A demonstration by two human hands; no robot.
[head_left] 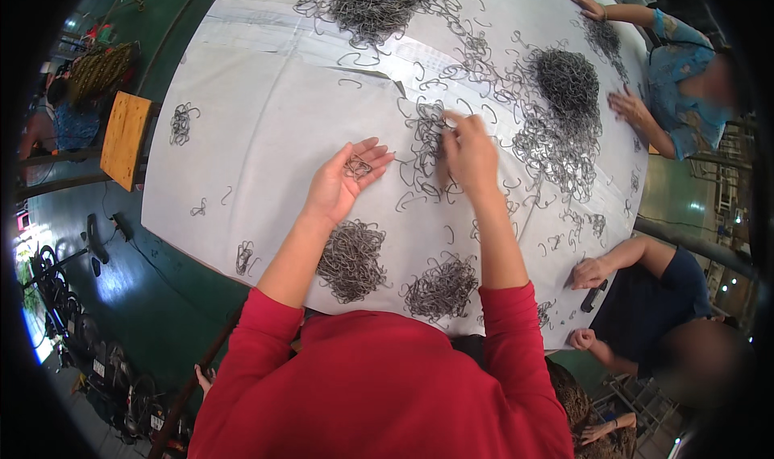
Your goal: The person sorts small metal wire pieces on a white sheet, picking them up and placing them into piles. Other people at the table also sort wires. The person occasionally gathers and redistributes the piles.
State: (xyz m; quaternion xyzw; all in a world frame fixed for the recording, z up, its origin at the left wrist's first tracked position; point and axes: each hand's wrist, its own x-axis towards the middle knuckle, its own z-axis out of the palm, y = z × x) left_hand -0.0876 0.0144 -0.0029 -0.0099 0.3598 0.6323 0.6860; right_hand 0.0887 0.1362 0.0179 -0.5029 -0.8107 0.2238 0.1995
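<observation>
My left hand (342,188) is turned palm up, fingers stretched out, and holds a few small curved metal hooks (355,166) on its palm. Over a loose spread of the same grey hooks (425,141), my right hand (471,151) reaches down with bent fingers. Motion smears its fingertips, so whether it pinches a hook cannot be made out. Close to my body lie two denser heaps, one left heap (352,261) beside my left forearm and one right heap (441,288) by my right forearm.
White sheeting covers the table (266,128). Large hook piles lie at the far side (371,4) and the right (568,84); a small cluster (183,124) sits left. Two people work along the right edge, one hand (634,108) near hooks. A black object (594,296) lies near another person.
</observation>
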